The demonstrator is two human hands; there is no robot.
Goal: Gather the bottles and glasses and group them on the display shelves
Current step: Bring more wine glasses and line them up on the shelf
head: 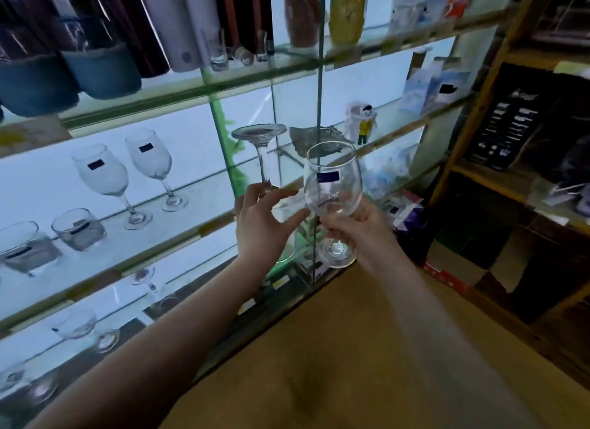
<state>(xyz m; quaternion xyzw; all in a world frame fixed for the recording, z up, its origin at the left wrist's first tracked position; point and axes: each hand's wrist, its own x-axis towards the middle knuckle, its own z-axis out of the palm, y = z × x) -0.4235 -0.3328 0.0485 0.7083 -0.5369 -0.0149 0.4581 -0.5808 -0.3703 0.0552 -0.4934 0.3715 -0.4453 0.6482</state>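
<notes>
Before the glass shelf [204,202], left hand [263,219] is gripping an inverted glass [261,154]. Right hand [354,229] is clasping an upright glass [333,179].

Cool backlit glow behind the shelves [178,234] — dim foreground, motion-blurred, bowed edges.

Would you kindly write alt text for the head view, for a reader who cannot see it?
A person at glass display shelves holds two wine glasses: the left hand grips an inverted wine glass, foot up, and the right hand holds an upright wine glass by its stem. Two more stemmed glasses and two tumblers stand on a shelf at left.
</notes>
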